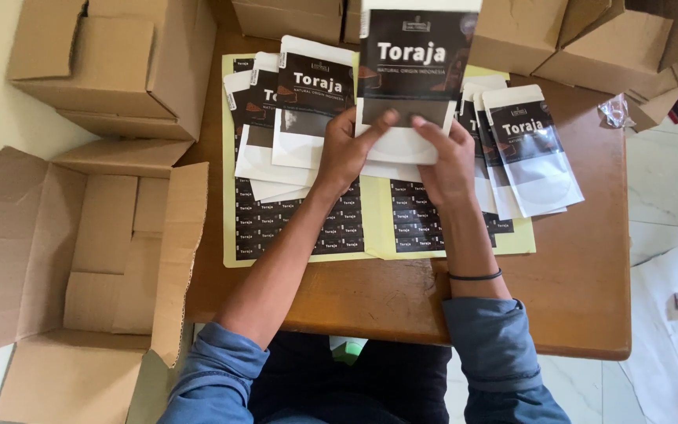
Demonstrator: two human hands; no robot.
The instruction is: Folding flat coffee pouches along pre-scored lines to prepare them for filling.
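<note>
One flat white pouch (413,71) with a large black front label and a grey window band beneath it is held upright above the worktop (402,290), facing the person, its lower white edge pinched from both sides by fingers (378,126).

Crowded desk, open front edge

Cardboard boxes (527,31) wall the far side, pouch stacks (288,118) and sticker sheets (370,228) cover the middle; bare wooden table (574,267) lies free along the near and right edges.

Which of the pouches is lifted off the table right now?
The pouch at top centre, held up in both the left hand and the right hand. The other pouches lie flat in fanned stacks on either side.
</note>
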